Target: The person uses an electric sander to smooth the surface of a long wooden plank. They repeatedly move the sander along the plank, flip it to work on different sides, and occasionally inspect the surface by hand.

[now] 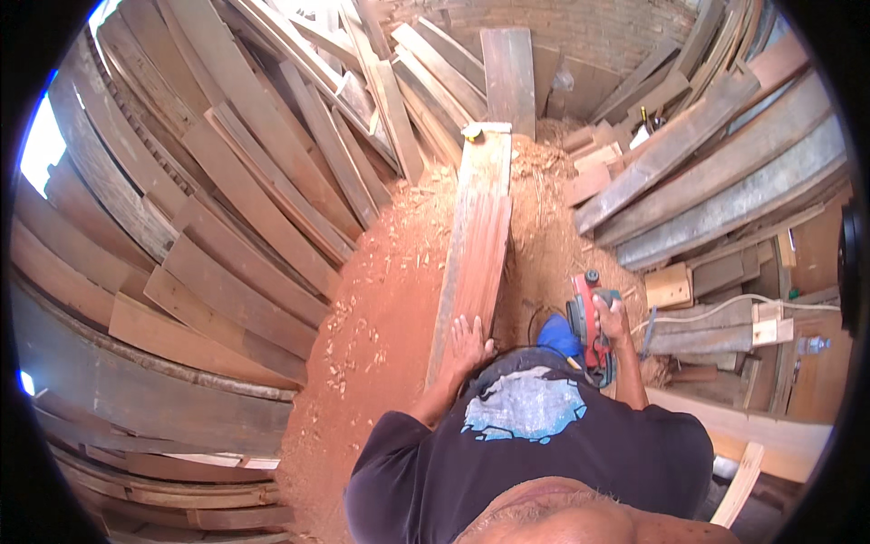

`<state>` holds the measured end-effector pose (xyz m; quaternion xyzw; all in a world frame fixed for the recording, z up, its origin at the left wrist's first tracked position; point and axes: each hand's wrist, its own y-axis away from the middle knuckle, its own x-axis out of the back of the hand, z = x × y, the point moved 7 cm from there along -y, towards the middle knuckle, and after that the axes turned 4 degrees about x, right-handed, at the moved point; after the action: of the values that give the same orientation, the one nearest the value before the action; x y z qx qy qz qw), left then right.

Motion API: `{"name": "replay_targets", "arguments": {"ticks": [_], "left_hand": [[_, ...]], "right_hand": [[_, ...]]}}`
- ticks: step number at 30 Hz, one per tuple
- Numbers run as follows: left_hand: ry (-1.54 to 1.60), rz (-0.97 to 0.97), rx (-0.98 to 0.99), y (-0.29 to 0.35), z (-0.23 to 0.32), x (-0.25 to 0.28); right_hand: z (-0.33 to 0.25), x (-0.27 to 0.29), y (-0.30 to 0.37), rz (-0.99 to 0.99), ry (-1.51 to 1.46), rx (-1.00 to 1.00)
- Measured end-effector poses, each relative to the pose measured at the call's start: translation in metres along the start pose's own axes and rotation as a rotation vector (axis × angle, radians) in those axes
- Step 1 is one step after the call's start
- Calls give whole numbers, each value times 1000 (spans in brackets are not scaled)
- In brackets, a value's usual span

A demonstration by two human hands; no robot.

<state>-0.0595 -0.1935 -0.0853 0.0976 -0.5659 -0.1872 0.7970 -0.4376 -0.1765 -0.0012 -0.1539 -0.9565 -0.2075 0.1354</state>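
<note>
A long reddish plank (478, 236) runs away from me, its surface partly pale and rough along the left edge. My left hand (468, 345) lies flat on its near end with the fingers spread. To the right of the plank, my right hand (613, 319) is wrapped round the handle of a red and black electric planer (587, 317), held apart from the wood. A blue bag or cloth (559, 335) hangs beside the planer. At the plank's far end sits a small yellow object (471, 132), perhaps a tape measure.
Many boards (245, 208) lean and lie stacked along the left. More planks (716, 181) are piled at the right, near a pale cord (725, 304) and a clear plastic bottle (813, 345). Sawdust and shavings (385, 290) cover the floor.
</note>
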Motion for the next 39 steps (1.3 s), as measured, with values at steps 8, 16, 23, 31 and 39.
{"name": "replay_targets", "arguments": {"ticks": [8,16,23,31,39], "left_hand": [[21,-41,443,-50,34,5],[199,-153,879,-101,38,10],[363,-105,1002,-128,70,12],[417,126,1189,-151,83,10],[409,174,1213,-154,81,8]], "right_hand": [[-40,22,-119,-163,56,-26],[-122,49,-284,-408,395,248],[-163,20,-382,-527,490,505],[-218,-38,-416,-775,444,345],[-288,-132,-418,-1036,569,528]]}}
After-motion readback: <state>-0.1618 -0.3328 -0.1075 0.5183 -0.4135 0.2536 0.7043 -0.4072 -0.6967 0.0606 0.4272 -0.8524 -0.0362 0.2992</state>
